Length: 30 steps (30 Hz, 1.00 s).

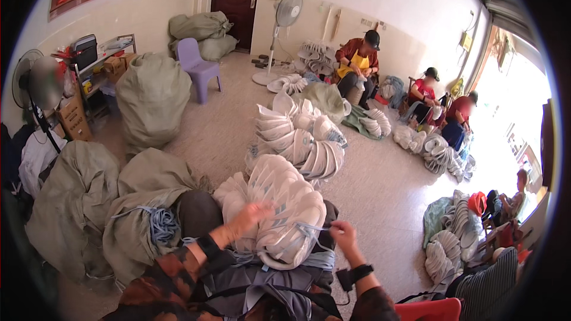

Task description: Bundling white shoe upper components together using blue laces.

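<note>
Here, a nested stack of white shoe uppers [276, 185] rests on the person's lap [233, 288], spread out in front of the body. The right hand [344, 236] is just right of the stack, its grip pinching a light-blue lace [313, 227] at the fingertips; the lace runs leftward from that grip to the front upper [288, 251], the nearest one in the stack, which lies beside the hand and apart from it. The left hand [247, 217] is over the left part of the stack, with uppers beneath and beyond it; it is blurred, so one cannot tell whether its grip is spread or pressed together. More light-blue laces [321, 260] lie on the lap by the right end of the stack, and a coiled bundle [160, 224] lies against a grey-green sack [151, 187] to the left. Ahead on the floor [226, 122] is another pile of white uppers [297, 142]. Farther off, a purple chair [199, 71] stands beside a full sack [153, 98], and a co-worker in a yellow apron [358, 62] sits near a pedestal fan [289, 9]
</note>
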Available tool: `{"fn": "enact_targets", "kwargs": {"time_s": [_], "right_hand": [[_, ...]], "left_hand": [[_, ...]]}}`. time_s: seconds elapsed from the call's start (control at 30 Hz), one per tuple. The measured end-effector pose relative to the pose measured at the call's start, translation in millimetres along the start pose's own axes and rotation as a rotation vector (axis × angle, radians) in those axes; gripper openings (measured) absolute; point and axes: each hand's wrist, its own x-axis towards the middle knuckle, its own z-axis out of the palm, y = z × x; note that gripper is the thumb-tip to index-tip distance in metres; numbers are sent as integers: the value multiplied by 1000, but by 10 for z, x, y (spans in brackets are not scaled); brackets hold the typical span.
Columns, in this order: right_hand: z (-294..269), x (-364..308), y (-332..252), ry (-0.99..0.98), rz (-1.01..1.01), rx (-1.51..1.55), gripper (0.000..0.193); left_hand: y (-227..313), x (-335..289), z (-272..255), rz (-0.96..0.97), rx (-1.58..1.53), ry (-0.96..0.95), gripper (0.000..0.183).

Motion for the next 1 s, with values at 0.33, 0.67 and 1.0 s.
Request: {"fn": "enact_targets", "kwargs": {"time_s": [0.33, 0.67, 1.0], "right_hand": [[590, 417, -90, 333, -285, -429, 38], [562, 392, -170, 239, -162, -376, 40], [580, 306, -202, 310, -205, -287, 37]], "left_hand": [[-857, -993, -1319, 117, 1254, 600, 48], [-965, -1042, -1119, 36, 1158, 797, 46], [-905, -1098, -1112, -4, 1141, 771, 44]]}}
